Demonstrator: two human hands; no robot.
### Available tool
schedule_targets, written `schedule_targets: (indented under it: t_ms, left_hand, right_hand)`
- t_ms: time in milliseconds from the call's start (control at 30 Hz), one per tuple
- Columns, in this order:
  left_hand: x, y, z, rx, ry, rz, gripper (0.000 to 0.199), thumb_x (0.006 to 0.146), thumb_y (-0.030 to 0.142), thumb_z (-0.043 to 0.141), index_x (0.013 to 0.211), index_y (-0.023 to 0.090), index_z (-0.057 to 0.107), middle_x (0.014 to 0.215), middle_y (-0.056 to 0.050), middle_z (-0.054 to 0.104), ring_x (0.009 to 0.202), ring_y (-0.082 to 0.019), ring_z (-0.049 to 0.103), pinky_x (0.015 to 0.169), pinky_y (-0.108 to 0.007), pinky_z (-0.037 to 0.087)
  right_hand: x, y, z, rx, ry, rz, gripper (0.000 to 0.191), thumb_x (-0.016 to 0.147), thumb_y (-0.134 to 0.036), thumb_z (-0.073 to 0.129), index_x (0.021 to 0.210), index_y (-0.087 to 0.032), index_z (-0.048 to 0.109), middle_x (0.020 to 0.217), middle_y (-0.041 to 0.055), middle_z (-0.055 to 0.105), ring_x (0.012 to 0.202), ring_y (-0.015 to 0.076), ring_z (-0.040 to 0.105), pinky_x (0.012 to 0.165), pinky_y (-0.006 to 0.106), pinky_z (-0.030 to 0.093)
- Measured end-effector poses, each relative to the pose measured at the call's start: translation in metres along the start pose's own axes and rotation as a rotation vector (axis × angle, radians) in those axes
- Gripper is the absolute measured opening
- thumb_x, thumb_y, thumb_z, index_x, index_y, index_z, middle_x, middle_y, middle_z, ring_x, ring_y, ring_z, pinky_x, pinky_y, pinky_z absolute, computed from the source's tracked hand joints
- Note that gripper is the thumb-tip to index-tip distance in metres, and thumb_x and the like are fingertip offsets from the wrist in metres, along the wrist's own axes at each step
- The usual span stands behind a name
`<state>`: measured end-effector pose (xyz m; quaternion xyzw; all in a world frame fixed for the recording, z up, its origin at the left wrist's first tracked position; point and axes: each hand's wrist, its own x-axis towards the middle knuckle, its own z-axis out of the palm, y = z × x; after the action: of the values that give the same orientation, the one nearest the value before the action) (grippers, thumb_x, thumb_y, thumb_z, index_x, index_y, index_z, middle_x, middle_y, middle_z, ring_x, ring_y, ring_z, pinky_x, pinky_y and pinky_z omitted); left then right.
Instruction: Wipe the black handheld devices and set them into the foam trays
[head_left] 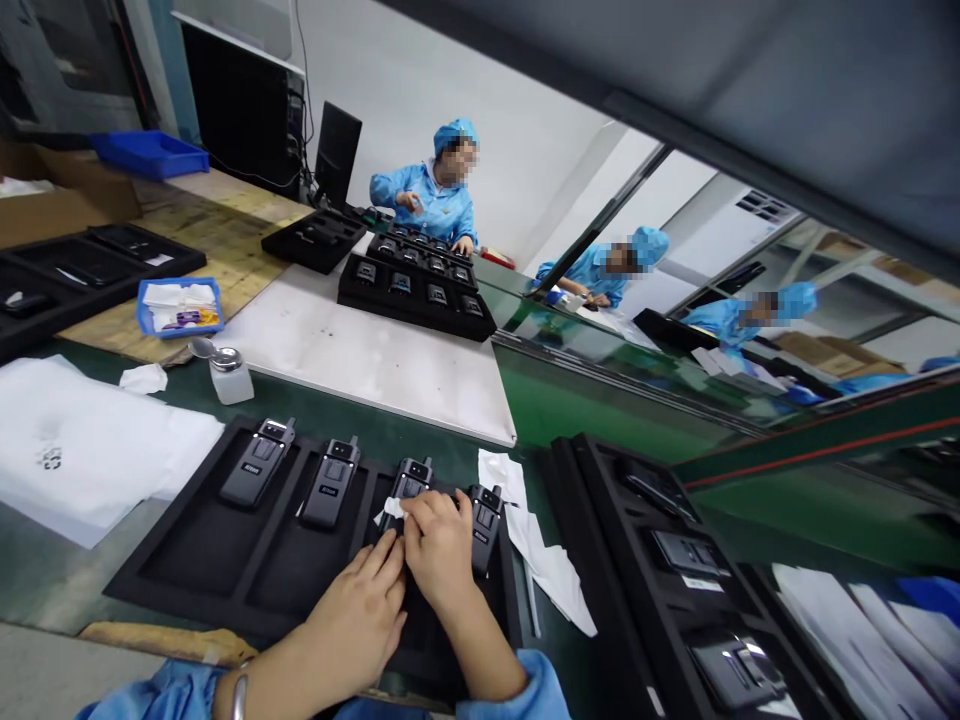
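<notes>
Across the green-topped table (600, 420), a dark overhead panel (750, 90) cuts off the upper right of the view, and the glossy surface below it mirrors the room. Further off, a co-worker (427, 185) in blue sits behind black trays of radios, at the edge of a white board (360, 360). Nearer, a black foam tray (187, 560) holds four handheld radios in a row. A second tray (660, 560) lies to its right, past loose white tissue (540, 560). A white sheet (82, 450) and a pump bottle (231, 375) sit to the left. The third radio from the left (411, 482) is partly hidden by both hands. The right hand (439, 545) is closed, pinching a white cloth (390, 510) against that radio. The left hand (352, 620) lies half open, its fingertips (386, 560) at the radio's lower end; whether it grips, I cannot tell.
</notes>
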<state>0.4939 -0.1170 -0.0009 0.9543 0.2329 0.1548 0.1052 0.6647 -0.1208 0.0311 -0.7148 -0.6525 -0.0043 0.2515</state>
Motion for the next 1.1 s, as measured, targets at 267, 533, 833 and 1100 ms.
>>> schedule_targets:
  t_ms: [267,533,833,1100]
  left_hand:
    - [-0.001,0.001,-0.001,-0.014,-0.031,-0.008,0.044,0.098,0.036,0.047,0.130,0.009,0.060,0.147,-0.019,0.051,0.141,-0.033,0.039,0.109,-0.044,0.042]
    - [-0.001,0.000,0.008,-0.021,-0.025,0.012,0.044,0.099,0.034,0.046,0.129,0.005,0.060,0.147,-0.021,0.049,0.142,-0.036,0.038,0.108,-0.047,0.044]
    - [-0.027,-0.015,-0.022,-0.003,0.166,-0.089,0.043,0.090,0.018,0.053,0.133,0.014,0.057,0.146,-0.014,0.052,0.137,-0.029,0.046,0.113,-0.044,0.043]
    - [-0.055,-0.052,-0.026,0.175,0.131,-0.284,0.052,0.087,0.023,0.057,0.136,0.008,0.056,0.145,-0.015,0.054,0.136,-0.030,0.048,0.109,-0.042,0.047]
  right_hand:
    - [-0.002,-0.004,0.007,-0.002,0.065,0.049,0.025,0.087,-0.010,0.054,0.092,-0.026,0.074,0.089,0.0007,0.070,0.086,0.0192,0.059,0.107,0.047,0.022]
    - [0.000,-0.009,0.004,-0.034,0.013,0.107,0.025,0.087,-0.011,0.054,0.092,-0.026,0.074,0.091,0.0016,0.072,0.088,0.0207,0.060,0.105,0.047,0.023]
    - [-0.001,-0.016,-0.004,0.134,-0.074,0.108,0.024,0.086,-0.015,0.054,0.091,-0.026,0.074,0.090,0.0025,0.073,0.089,0.0220,0.065,0.100,0.046,0.030]
    - [0.041,-0.086,0.052,0.056,-0.024,-0.075,0.024,0.088,-0.012,0.056,0.093,-0.027,0.074,0.089,0.0009,0.070,0.087,0.0192,0.061,0.108,0.049,0.022]
